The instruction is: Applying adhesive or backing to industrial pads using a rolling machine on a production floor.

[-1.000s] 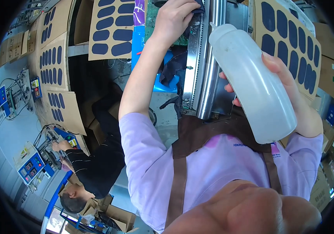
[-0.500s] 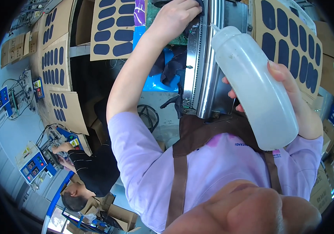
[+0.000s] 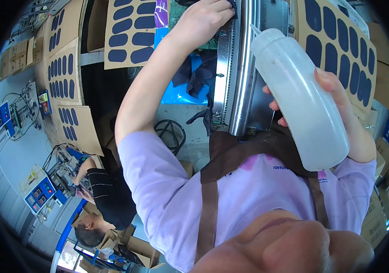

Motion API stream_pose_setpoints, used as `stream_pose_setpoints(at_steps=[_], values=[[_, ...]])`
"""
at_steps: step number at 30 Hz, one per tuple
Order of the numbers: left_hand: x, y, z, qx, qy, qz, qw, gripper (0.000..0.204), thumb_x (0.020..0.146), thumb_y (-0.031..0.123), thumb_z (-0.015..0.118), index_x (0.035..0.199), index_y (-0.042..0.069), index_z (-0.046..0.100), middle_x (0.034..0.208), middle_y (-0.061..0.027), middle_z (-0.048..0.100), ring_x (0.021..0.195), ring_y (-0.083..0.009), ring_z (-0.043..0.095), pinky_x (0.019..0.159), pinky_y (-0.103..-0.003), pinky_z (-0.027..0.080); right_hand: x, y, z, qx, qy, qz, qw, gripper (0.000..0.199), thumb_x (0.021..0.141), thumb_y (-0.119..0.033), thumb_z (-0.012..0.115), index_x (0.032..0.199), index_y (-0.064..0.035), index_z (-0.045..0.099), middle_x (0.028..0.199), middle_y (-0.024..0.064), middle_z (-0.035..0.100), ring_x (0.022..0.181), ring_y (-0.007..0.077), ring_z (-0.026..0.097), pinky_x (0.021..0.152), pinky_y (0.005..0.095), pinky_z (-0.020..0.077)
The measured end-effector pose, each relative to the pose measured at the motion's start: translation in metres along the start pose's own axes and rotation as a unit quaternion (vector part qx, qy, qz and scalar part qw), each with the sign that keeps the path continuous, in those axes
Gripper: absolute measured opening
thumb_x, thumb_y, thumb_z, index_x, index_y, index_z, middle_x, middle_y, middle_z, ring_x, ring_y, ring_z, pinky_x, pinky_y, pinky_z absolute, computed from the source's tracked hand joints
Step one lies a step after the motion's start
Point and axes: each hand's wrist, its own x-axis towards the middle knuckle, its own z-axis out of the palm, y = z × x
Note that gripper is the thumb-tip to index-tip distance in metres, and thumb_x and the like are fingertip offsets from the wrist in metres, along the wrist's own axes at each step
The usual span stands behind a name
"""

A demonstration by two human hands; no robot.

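My left hand (image 3: 203, 20) reaches far forward and presses a dark cloth (image 3: 232, 6) against the top of a shiny metal machine part (image 3: 230, 82); only a corner of the cloth shows past my fingers. In my right hand (image 3: 340, 98) is a translucent squeeze bottle (image 3: 299, 95), held tilted with its nozzle pointing up toward the metal part. The bottle looks mostly empty and cloudy. More dark rags (image 3: 199, 77) hang beside the metal part over a blue sheet (image 3: 180, 93). My lavender sleeves and brown apron fill the lower picture.
Cardboard sheets with several dark blue oval pads (image 3: 128, 32) stand at the left, top and right (image 3: 340, 54). A coil of black cable (image 3: 171, 132) lies below the rags. Another person in a black shirt (image 3: 105, 195) works at the lower left by blue-panelled devices (image 3: 40, 195). Cardboard boxes (image 3: 381, 218) are stacked at the right.
My left hand has slid a little further up along the metal part. The bottle has shifted slightly up and to the right in my right hand.
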Motion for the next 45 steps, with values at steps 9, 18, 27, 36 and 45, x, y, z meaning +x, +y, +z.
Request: stream_pose_setpoints(at_steps=[9, 18, 27, 36, 45], values=[[-0.003, 0.003, 0.004, 0.074, 0.017, -0.02, 0.997, 0.014, 0.079, 0.007, 0.066, 0.092, 0.004, 0.071, 0.095, -0.0029, 0.063, 0.09, -0.021, 0.058, 0.084, -0.029, 0.051, 0.003, -0.002, -0.003, -0.011, -0.008, 0.0, 1.0, 0.09, 0.088, -0.047, 0.064, 0.151, -0.0007, 0.02, 0.131, 0.0257, 0.047, 0.111, 0.0396, 0.062, 0.086, 0.0481, 0.0585], [-0.012, 0.023, -0.007, 0.062, -0.028, -0.033, 0.997, 0.021, 0.079, 0.001, 0.069, 0.1, 0.001, 0.074, 0.104, -0.006, 0.07, 0.097, -0.0195, 0.064, 0.089, -0.027, 0.054, 0.003, -0.004, -0.002, -0.125, 0.024, -0.013, 0.992, 0.086, 0.084, -0.046, 0.066, 0.145, 0.0044, 0.032, 0.122, 0.0241, 0.054, 0.104, 0.0315, 0.064, 0.079, 0.0391, 0.0567], [0.004, -0.013, 0.011, -0.006, -0.015, 0.029, 0.999, 0.016, 0.084, 0.006, 0.063, 0.097, -0.001, 0.069, 0.103, -0.0099, 0.064, 0.093, -0.0232, 0.06, 0.087, -0.03, 0.052, -0.002, 0.001, -0.012, -0.248, 0.103, -0.033, 0.963, 0.11, 0.063, -0.051, 0.08, 0.147, 0.0004, 0.031, 0.128, 0.0235, 0.051, 0.104, 0.0358, 0.065, 0.078, 0.0384, 0.0585], [-0.02, 0.035, -0.015, 0.015, -0.078, -0.021, 0.997, 0.021, 0.079, 0.002, 0.069, 0.099, 0.0, 0.074, 0.103, -0.0069, 0.07, 0.097, -0.0198, 0.063, 0.09, -0.028, 0.054, -0.015, 0.002, -0.02, -0.284, 0.114, -0.049, 0.951, 0.099, 0.064, -0.052, 0.074, 0.143, -0.002, 0.041, 0.124, 0.0197, 0.054, 0.107, 0.0316, 0.057, 0.085, 0.0394, 0.0479], [-0.003, 0.019, -0.012, 0.031, -0.042, 0.007, 0.999, 0.02, 0.081, 0.002, 0.066, 0.1, -0.001, 0.071, 0.106, -0.0095, 0.067, 0.095, -0.0221, 0.062, 0.086, -0.03, 0.054, -0.014, 0.007, -0.034, -0.294, 0.073, -0.085, 0.949, 0.096, 0.067, -0.043, 0.076, 0.146, -0.003, 0.039, 0.13, 0.0189, 0.054, 0.111, 0.0316, 0.056, 0.089, 0.0411, 0.0473]])
